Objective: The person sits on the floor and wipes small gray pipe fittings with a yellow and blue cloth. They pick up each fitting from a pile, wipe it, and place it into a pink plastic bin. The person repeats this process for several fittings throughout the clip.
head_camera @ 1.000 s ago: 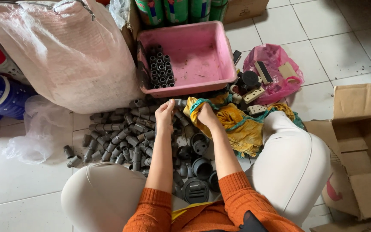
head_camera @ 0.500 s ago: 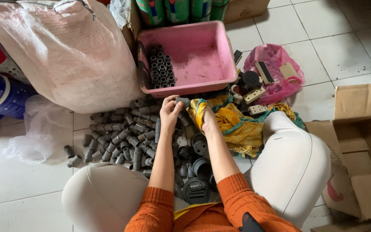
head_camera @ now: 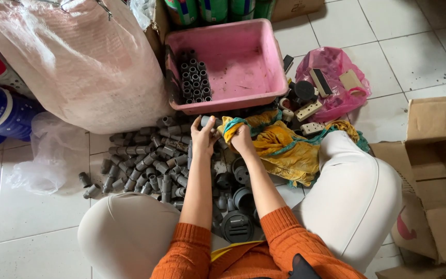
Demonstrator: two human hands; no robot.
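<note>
left hand (head_camera: pixel 204 136) gripping grey fitting (head_camera: pixel 208 122), right hand (head_camera: pixel 241 138) clutching cloth (head_camera: pixel 280 147) (yellow)

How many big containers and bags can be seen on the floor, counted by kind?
Pink tub: 1
Cardboard box: 1
Big white sack: 1
Pink plastic bag: 1
Clear plastic bag: 1
Total: 5

The left hand holds a small grey pipe piece; the right hand grips the yellow cloth.
</note>
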